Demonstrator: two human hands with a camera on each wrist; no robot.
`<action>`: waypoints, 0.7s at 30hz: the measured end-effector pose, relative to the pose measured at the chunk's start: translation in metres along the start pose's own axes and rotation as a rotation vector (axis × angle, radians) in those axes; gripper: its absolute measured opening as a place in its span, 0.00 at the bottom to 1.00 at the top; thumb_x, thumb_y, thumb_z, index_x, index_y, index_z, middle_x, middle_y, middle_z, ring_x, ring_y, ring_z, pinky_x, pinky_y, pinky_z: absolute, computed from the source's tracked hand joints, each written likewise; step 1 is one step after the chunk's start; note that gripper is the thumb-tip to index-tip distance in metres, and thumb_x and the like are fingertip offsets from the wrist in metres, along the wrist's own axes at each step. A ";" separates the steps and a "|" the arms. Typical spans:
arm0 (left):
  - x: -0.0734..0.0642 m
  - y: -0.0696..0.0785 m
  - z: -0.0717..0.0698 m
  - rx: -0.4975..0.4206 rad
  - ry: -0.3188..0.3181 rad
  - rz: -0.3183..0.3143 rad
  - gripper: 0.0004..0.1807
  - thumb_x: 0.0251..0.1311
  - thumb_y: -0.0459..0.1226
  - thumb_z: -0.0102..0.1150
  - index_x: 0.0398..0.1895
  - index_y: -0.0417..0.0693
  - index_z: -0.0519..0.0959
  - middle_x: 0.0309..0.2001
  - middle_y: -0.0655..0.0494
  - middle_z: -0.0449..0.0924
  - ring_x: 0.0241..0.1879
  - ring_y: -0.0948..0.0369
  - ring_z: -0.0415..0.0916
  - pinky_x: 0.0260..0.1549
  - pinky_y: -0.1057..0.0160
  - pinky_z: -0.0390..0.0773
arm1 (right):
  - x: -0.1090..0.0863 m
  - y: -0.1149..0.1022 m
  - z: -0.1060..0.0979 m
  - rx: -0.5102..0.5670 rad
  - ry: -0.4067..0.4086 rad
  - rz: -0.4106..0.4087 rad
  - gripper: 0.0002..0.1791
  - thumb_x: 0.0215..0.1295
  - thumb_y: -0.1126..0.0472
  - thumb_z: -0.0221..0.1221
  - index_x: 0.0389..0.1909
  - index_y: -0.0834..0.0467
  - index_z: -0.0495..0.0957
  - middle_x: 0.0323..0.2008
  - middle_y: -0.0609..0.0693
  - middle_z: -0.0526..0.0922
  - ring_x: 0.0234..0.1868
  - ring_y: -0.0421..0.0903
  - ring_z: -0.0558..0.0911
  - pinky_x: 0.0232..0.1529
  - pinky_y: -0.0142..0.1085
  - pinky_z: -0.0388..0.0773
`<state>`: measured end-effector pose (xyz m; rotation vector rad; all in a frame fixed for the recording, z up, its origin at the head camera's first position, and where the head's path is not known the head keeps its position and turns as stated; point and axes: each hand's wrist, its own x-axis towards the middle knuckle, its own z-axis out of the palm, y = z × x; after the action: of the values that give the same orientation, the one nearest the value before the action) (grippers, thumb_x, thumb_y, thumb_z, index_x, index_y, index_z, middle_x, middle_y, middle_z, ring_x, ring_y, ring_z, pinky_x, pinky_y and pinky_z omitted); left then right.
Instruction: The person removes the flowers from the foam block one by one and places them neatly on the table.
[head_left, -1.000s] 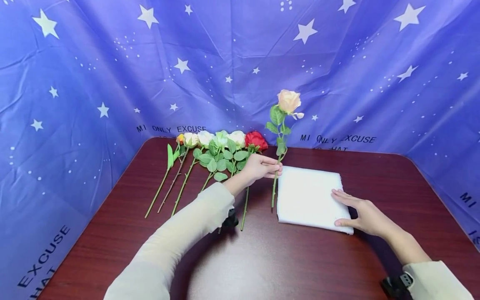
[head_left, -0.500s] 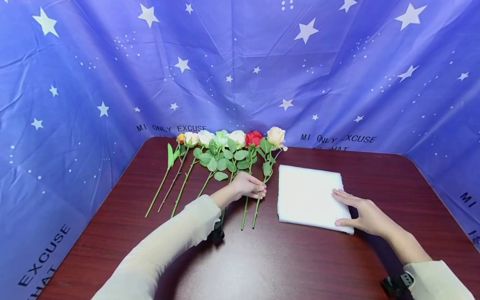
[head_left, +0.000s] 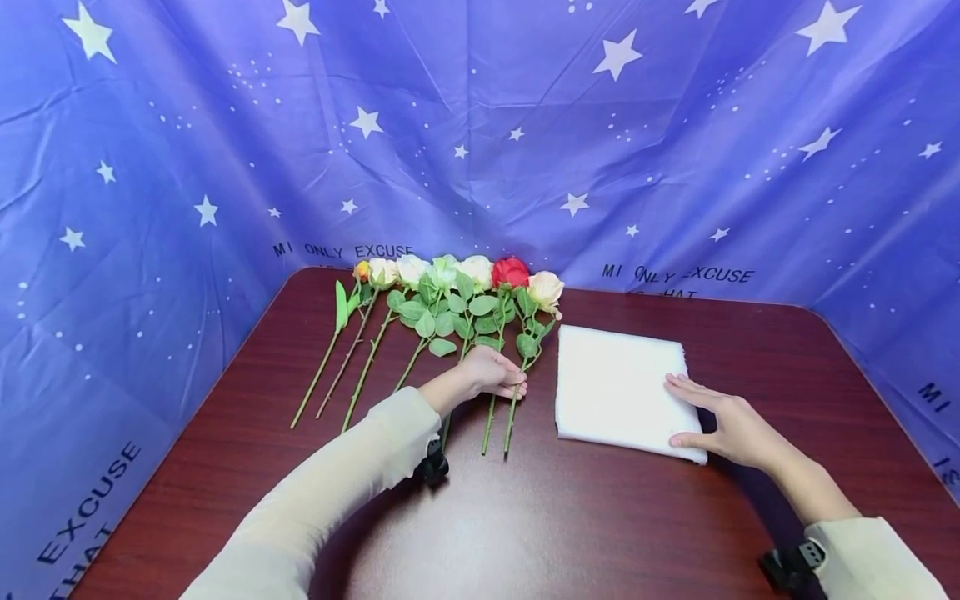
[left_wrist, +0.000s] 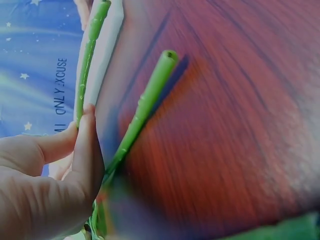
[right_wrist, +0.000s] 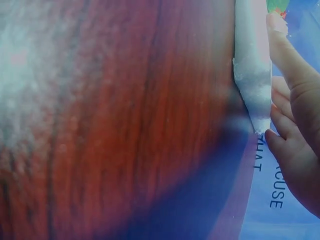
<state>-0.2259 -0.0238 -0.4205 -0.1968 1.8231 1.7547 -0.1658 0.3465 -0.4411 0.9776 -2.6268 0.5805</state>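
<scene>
In the head view a peach rose (head_left: 545, 291) lies at the right end of a row of flowers. My left hand (head_left: 487, 372) pinches its green stem between thumb and fingers; the left wrist view shows this stem (left_wrist: 89, 60) rising from the fingertips. Just left of it is a red rose (head_left: 511, 272), whose stem passes by the same hand. A square white foam pad (head_left: 618, 392) sits to the right of the flowers. My right hand (head_left: 738, 425) rests on the pad's right edge with fingers extended, and the right wrist view shows the pad (right_wrist: 254, 75) beside the fingers.
Left of the red rose lie several white and pale green roses (head_left: 442, 273), an orange flower (head_left: 362, 271) and a green-leaved stem (head_left: 341, 305). Dark red wood makes up the tabletop (head_left: 480, 533). A blue star-print cloth (head_left: 465, 125) hangs behind and at both sides.
My left hand has brought the peach rose from upright beside the pad leftward and down to the row's right end. The right hand has stayed on the pad.
</scene>
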 end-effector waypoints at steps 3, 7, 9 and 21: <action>0.002 0.002 0.004 -0.025 0.019 -0.006 0.12 0.59 0.20 0.55 0.45 0.20 0.75 0.19 0.48 0.81 0.19 0.61 0.80 0.38 0.61 0.89 | -0.001 0.000 0.000 -0.008 0.001 0.009 0.46 0.34 0.51 0.77 0.61 0.60 0.74 0.56 0.67 0.78 0.65 0.12 0.50 0.61 0.01 0.45; 0.004 0.003 0.007 -0.048 0.037 -0.008 0.11 0.58 0.20 0.55 0.45 0.20 0.76 0.17 0.49 0.79 0.19 0.61 0.79 0.38 0.61 0.89 | 0.000 -0.001 -0.001 -0.007 0.001 0.016 0.46 0.34 0.51 0.77 0.59 0.61 0.75 0.55 0.68 0.79 0.64 0.12 0.49 0.60 0.01 0.44; 0.006 0.003 0.009 -0.056 0.045 -0.007 0.11 0.58 0.19 0.55 0.44 0.20 0.76 0.16 0.49 0.79 0.18 0.61 0.79 0.39 0.60 0.88 | 0.001 -0.002 -0.002 -0.005 -0.001 0.020 0.46 0.34 0.50 0.77 0.59 0.61 0.76 0.55 0.68 0.79 0.64 0.12 0.49 0.60 0.01 0.44; 0.007 0.002 0.016 -0.044 0.085 -0.033 0.11 0.57 0.19 0.56 0.43 0.21 0.77 0.17 0.48 0.79 0.17 0.61 0.79 0.35 0.62 0.89 | 0.002 -0.003 -0.006 -0.028 -0.067 0.077 0.46 0.36 0.47 0.76 0.60 0.60 0.75 0.59 0.64 0.78 0.66 0.27 0.61 0.59 0.01 0.42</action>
<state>-0.2279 -0.0059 -0.4216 -0.3214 1.8314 1.7896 -0.1647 0.3462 -0.4342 0.9058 -2.7344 0.5352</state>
